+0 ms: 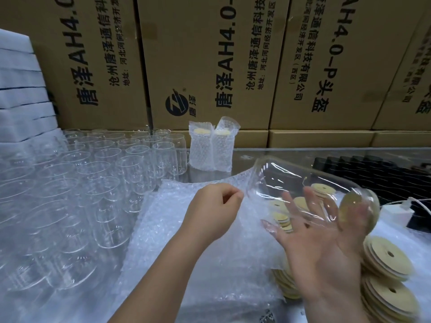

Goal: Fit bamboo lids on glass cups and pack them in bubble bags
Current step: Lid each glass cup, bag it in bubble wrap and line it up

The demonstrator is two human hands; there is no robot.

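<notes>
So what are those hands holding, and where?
Left hand pinches the edge of a bubble bag; the lidded glass cup lies sideways on the flat right hand.

A wall of tall brown cardboard boxes printed with black Chinese characters and "AH4.0" fills the view from 10 to 2 o'clock, standing on a lower row of flatter boxes. White foam slabs are stacked at 9 o'clock. The glossy counter carries a black ridged tray at 3 o'clock, with a white charger just beside it. The light is soft and even.
</notes>
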